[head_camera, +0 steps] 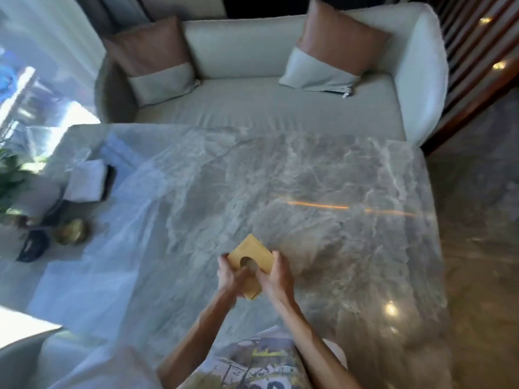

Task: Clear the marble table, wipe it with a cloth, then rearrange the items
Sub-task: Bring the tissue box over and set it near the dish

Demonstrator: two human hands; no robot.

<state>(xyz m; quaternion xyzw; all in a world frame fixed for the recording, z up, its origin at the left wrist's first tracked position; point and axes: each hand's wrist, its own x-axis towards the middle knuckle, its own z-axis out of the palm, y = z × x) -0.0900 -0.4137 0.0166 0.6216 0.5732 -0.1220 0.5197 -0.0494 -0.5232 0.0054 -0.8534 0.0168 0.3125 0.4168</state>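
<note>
The left hand [230,275] and right hand [276,276] are gripping the wooden box [252,252] between their curled fingers above the marble table [323,175], probably moving it for clearing or rearranging, with a level set-down beyond the fingertips likely coming next.

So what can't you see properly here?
Head view:
- wooden box: lower sides covered by left hand and right hand; inside of its hole unclear.
- plant: cut off by the left edge.
- dark item beside gold bowl: too blurred to identify.
</note>
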